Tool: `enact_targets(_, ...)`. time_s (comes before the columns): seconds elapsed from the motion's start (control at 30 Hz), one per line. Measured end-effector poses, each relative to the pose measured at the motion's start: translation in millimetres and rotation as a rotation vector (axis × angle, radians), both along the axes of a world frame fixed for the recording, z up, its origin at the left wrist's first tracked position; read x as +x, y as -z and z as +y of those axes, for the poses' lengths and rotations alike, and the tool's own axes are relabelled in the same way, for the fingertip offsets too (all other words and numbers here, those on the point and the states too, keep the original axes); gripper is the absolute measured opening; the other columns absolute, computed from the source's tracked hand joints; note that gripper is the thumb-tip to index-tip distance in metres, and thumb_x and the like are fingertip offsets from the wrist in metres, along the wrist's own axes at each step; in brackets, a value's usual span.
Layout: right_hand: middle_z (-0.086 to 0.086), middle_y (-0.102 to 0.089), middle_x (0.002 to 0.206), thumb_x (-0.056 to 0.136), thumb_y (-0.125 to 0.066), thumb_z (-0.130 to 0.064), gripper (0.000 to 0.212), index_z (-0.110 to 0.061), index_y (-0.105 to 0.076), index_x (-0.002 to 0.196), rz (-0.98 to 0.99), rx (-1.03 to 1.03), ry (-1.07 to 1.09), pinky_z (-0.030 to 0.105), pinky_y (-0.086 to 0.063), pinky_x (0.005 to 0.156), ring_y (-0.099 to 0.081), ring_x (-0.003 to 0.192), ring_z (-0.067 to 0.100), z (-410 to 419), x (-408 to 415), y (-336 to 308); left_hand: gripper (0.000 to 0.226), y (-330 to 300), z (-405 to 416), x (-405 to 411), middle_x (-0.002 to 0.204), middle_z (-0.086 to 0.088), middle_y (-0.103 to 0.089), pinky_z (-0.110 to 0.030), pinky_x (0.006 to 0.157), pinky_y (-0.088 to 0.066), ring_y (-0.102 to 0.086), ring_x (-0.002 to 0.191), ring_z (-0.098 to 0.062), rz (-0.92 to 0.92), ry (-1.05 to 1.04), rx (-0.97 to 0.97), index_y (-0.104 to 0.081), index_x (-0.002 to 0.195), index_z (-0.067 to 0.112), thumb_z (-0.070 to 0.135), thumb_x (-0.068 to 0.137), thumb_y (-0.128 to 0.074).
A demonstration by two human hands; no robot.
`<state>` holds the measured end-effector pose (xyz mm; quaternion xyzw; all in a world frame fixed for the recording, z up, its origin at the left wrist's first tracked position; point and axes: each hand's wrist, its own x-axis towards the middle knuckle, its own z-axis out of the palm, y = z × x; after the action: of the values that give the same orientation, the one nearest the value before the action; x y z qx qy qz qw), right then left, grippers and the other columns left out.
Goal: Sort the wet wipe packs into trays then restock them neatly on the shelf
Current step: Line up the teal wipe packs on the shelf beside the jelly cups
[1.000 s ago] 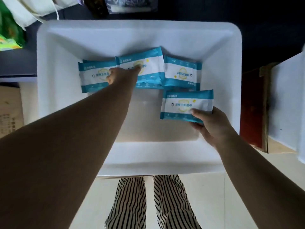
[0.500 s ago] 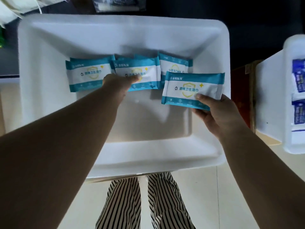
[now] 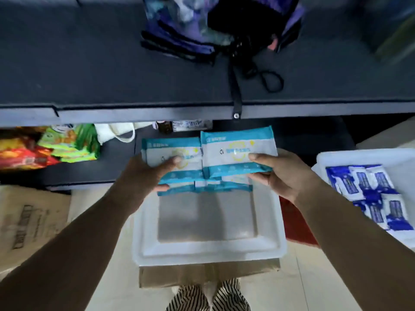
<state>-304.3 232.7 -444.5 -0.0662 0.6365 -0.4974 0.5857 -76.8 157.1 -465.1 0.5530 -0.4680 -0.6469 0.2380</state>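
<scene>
Gripping teal wet wipe packs (image 3: 238,151) at frame centre, the left hand (image 3: 143,173) and right hand (image 3: 280,173) clamp thumbs over the stacks, fingers beneath; they hang above the white tray (image 3: 208,250); blue packs (image 3: 370,194) fill another tray (image 3: 350,156) at right.

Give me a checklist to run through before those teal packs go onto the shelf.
1. Left hand grip on the left teal pack: thumb on top, fingers beneath. Ok.
2. Right hand grip on the right teal pack: ok.
3. Packs lifted clear of the white tray: ok.
4. Lower packs in the stack held securely: cannot tell.
5. Free space on the dark shelf: ok on the left; bags sit mid-shelf.
6. Blue packs kept apart in the other tray: ok.
</scene>
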Motion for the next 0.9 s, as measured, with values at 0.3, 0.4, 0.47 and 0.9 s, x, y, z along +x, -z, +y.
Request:
enact_targets(0.3,-0.003,-0.071,0.081,0.078,-0.071,-0.005,0.012,-0.016,-0.066,0.081,0.441,-0.227,-0.082,0.023,-0.055,0.064,-0.067,0.075,0.009,-14.9,18.3,-212.3,0.016,-208.5,-24.3,28.5,0.082,0.004,-0.073,-0.020,0.052,-0.054,-0.070,0.069,-0.008,0.140,-0.010,-0.271,-0.064,0.091,0.019,0.016,0.076,-0.070)
enact_targets(0.4,-0.004,-0.070,0.078,0.079,-0.069,-0.005,0.011,-0.015,-0.066,0.079,0.525,-0.311,-0.042,0.020,-0.057,0.060,-0.067,0.070,0.008,-12.1,25.2,-273.5,0.014,-264.9,-28.6,30.5,0.073,0.007,-0.073,-0.017,0.048,-0.052,-0.069,0.064,-0.006,0.210,0.011,-0.386,-0.065,0.087,0.017,0.013,0.075,-0.070)
enact_targets(0.47,-0.004,-0.069,0.080,0.080,-0.069,-0.004,0.011,-0.015,-0.065,0.078,0.593,-0.365,-0.020,0.021,-0.058,0.061,-0.066,0.072,0.009,-9.2,30.0,-312.0,0.014,-300.2,-31.8,31.3,0.072,0.008,-0.073,-0.017,0.047,-0.052,-0.069,0.063,-0.006,0.256,0.048,-0.442,-0.064,0.087,0.016,0.010,0.076,-0.069)
enact_targets(0.9,-0.001,-0.069,0.082,0.081,-0.067,-0.002,0.013,-0.015,-0.065,0.080,0.756,-0.666,0.072,0.018,-0.056,0.057,-0.065,0.071,0.010,-19.6,23.9,-434.0,0.022,-428.8,-55.7,24.7,0.086,0.003,-0.074,-0.022,0.059,-0.057,-0.070,0.076,-0.012,0.397,0.196,-0.679,-0.066,0.094,0.014,0.002,0.076,-0.066)
